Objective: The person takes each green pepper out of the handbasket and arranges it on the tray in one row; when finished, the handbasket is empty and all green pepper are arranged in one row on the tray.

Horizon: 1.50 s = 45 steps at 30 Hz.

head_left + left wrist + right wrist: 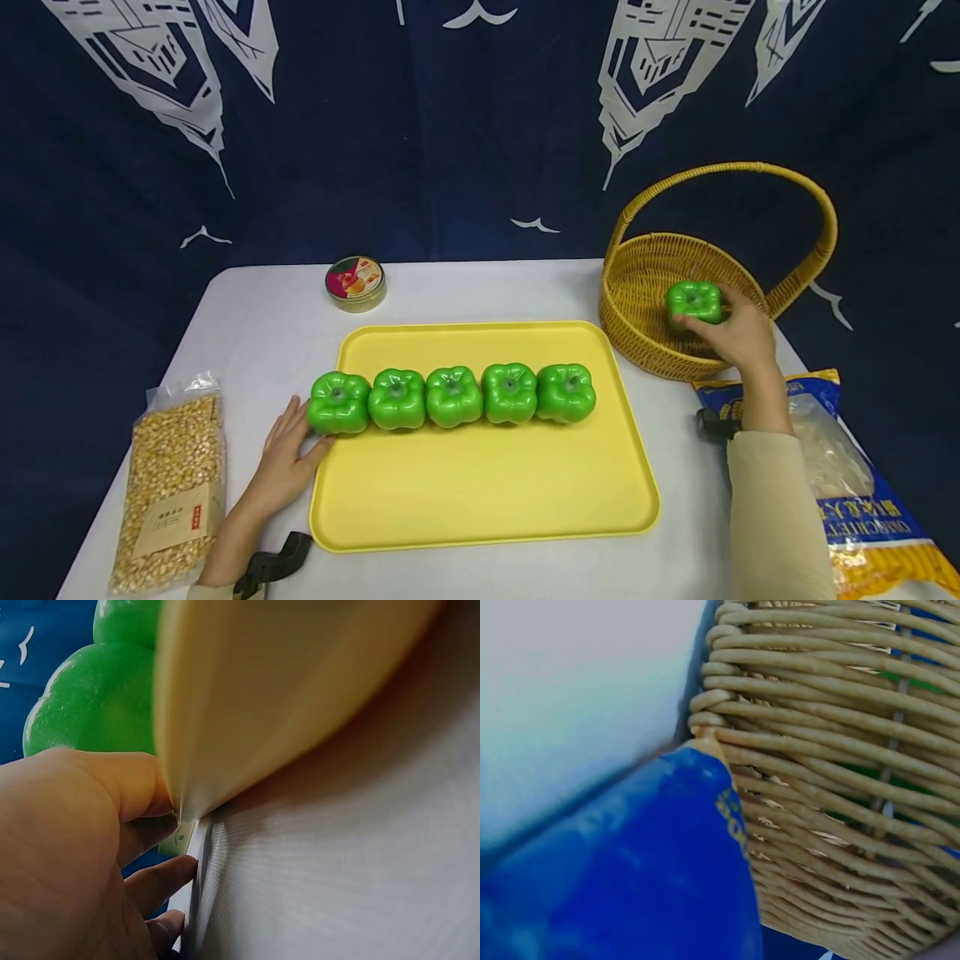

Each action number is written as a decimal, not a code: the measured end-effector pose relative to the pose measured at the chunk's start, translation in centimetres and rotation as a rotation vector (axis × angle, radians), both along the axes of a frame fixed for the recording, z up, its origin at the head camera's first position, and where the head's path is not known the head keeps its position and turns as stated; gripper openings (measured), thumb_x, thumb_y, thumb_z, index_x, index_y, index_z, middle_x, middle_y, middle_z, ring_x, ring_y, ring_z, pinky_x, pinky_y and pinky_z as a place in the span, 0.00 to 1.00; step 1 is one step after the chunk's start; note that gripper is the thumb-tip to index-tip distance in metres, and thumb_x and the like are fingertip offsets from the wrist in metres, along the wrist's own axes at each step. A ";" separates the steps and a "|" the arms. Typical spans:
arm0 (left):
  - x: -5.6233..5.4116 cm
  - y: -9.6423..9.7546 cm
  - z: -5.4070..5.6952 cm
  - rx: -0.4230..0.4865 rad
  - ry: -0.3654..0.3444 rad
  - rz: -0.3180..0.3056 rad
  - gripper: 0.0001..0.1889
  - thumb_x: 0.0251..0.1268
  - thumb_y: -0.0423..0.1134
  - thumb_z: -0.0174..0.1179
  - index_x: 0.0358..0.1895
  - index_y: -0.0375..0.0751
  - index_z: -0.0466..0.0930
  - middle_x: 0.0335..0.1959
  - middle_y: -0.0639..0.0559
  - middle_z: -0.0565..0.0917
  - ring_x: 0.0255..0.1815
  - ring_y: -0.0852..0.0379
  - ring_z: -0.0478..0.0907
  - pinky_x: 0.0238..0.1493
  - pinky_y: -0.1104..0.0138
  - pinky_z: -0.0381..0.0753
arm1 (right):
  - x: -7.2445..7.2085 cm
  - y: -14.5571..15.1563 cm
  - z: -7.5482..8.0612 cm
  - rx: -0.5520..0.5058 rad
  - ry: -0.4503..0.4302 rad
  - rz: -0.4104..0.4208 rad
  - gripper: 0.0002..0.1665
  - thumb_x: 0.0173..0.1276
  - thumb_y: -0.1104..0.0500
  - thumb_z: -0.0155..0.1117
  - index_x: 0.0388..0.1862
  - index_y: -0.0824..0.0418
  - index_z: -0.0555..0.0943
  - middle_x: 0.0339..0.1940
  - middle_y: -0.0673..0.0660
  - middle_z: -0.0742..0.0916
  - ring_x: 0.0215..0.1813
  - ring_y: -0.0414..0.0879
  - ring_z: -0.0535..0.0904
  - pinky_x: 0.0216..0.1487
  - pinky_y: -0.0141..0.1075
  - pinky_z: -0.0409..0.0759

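Observation:
A green bell pepper (693,302) is between the thumb and fingers of my right hand (738,329), inside the wicker basket (660,250) at the back right. Several more green bell peppers (453,397) sit side by side in a row across the yellow tray (480,492). My left hand (288,458) rests at the tray's left edge, fingers extended along the leftmost pepper (339,403) and thumb over the rim. From the left wrist, the thumb and fingers (161,881) show right at the tray's edge. Wicker hides the right hand in its wrist view.
A bag of corn kernels (176,467) lies on the left of the white table. Behind the tray stands a small round tin (356,283). A blue and yellow bag (862,500) lies under the right forearm, against the basket. The basket's tall handle (750,168) arches above it.

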State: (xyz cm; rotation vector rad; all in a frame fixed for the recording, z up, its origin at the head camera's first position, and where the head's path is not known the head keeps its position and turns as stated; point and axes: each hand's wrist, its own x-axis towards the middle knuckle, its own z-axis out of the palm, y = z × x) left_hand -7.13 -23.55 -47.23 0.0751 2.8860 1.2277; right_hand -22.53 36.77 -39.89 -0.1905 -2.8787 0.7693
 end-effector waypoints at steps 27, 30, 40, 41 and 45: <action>0.2 -0.2 0.1 0.009 0.008 -0.003 0.31 0.70 0.36 0.54 0.71 0.24 0.58 0.74 0.24 0.54 0.79 0.30 0.38 0.74 0.36 0.33 | 4.9 -0.7 4.2 -0.243 0.158 -0.220 0.47 0.63 0.40 0.66 0.76 0.51 0.59 0.66 0.67 0.76 0.39 0.23 0.65 0.36 0.24 0.65; 0.2 -0.3 0.1 0.008 0.024 -0.006 0.31 0.69 0.37 0.54 0.71 0.24 0.59 0.74 0.24 0.55 0.79 0.30 0.38 0.74 0.36 0.33 | 5.7 -1.0 4.4 -0.245 0.172 -0.187 0.45 0.64 0.42 0.65 0.76 0.51 0.59 0.65 0.68 0.76 0.41 0.24 0.67 0.36 0.24 0.65; 0.0 -0.2 0.0 0.011 0.017 -0.013 0.31 0.70 0.37 0.54 0.71 0.25 0.59 0.74 0.24 0.54 0.79 0.30 0.38 0.74 0.36 0.33 | 9.4 -5.1 3.4 -0.302 0.163 0.033 0.42 0.67 0.53 0.66 0.75 0.60 0.59 0.62 0.69 0.75 0.52 0.36 0.76 0.45 0.17 0.69; 0.0 -0.1 0.0 0.011 0.016 -0.012 0.31 0.70 0.37 0.54 0.71 0.25 0.58 0.74 0.24 0.54 0.79 0.31 0.38 0.74 0.36 0.33 | 9.7 -5.5 3.2 -0.317 0.171 0.074 0.42 0.67 0.55 0.66 0.75 0.62 0.59 0.61 0.69 0.76 0.49 0.29 0.74 0.44 0.15 0.69; -0.1 -0.1 0.1 0.009 0.018 -0.011 0.32 0.70 0.37 0.54 0.72 0.25 0.58 0.74 0.25 0.55 0.79 0.30 0.38 0.74 0.36 0.33 | 10.5 -7.1 2.3 -0.368 0.176 0.212 0.41 0.64 0.62 0.68 0.72 0.68 0.61 0.58 0.70 0.77 0.45 0.19 0.73 0.43 0.12 0.73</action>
